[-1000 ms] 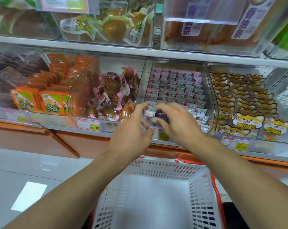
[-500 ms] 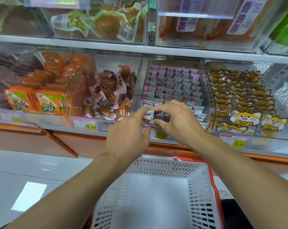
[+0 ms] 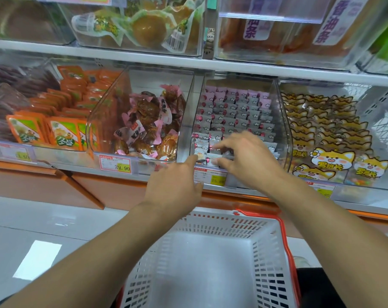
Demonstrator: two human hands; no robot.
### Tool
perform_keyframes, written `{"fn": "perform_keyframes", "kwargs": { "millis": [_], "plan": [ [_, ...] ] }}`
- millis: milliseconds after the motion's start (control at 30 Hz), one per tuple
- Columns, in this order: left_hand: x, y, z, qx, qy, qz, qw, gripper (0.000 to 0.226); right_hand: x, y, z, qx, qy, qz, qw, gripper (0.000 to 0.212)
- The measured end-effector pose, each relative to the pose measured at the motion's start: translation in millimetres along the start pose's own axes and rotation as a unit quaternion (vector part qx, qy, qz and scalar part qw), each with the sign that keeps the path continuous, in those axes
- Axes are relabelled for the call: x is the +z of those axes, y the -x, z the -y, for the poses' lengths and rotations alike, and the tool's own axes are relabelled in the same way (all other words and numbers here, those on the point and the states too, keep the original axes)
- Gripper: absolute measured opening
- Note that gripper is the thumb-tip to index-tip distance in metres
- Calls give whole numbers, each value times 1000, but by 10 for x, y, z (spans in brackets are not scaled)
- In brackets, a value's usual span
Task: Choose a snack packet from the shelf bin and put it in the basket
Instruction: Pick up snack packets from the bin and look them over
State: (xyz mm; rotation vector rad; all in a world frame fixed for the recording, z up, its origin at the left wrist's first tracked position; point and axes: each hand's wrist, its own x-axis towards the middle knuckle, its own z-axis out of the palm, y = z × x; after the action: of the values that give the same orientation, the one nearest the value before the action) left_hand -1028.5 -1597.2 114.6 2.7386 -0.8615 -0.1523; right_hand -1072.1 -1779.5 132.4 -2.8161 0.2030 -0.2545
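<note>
At the bin's (image 3: 284, 134) front, both hands (image 3: 244, 161) reach upright packets (image 3: 215, 162); grip unclear.

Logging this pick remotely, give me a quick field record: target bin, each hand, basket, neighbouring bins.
target bin: clear bin of small pink-and-grey packets
right hand: fingers reach over the front-row packets; grip not clear
left hand: at the bin's front edge, forefinger extended to a front packet
basket: white, below the hands, nothing inside
neighbours: brown pink-wrapped snacks left, yellow fox packets right
</note>
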Motion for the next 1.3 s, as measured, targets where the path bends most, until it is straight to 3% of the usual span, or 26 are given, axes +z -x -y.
{"fn": "perform_keyframes", "kwargs": {
  "millis": [133,233,433,567,633,733,800,933,967,1033,1133,1233,1300],
  "plan": [
    [13,10,-18,-9,-7,12,1000,83,59,75,49,-6,-97,-32,995,5],
    [18,-18,-12,-14,-5,20,1000,84,62,100,83,14,-183,-87,979,4],
    [9,-44,2,-17,16,39,999,85,-143,163,132,67,-351,-240,903,7],
    [-66,-40,-1,-13,167,-16,986,78,-244,198,3,169,-440,-261,843,5],
    [-110,-59,-16,-38,329,-27,943,66,-248,231,-25,240,-542,-216,776,7],
    [-192,-71,-46,-73,547,-4,834,38,-247,295,-19,306,-678,-143,652,5],
    [-208,-67,-33,-85,601,-13,795,27,-256,334,-33,316,-709,-117,620,6],
    [-224,-89,-30,-121,664,-5,738,43,-302,405,-85,314,-704,-104,628,14],
    [-217,-93,-34,-131,673,-3,728,38,-311,422,-98,317,-700,-105,631,15],
    [-177,-93,-37,-131,654,-25,745,16,-320,449,-126,323,-688,-106,641,13],
    [-108,-83,-67,-129,615,-60,776,20,-321,489,-134,328,-687,-119,638,7],
    [-113,-77,-110,-132,615,-54,775,16,-310,504,-136,332,-692,-127,628,7],
    [-123,-92,-101,-145,627,-43,764,16,-316,504,-156,320,-671,-122,658,13]
  ]
}}
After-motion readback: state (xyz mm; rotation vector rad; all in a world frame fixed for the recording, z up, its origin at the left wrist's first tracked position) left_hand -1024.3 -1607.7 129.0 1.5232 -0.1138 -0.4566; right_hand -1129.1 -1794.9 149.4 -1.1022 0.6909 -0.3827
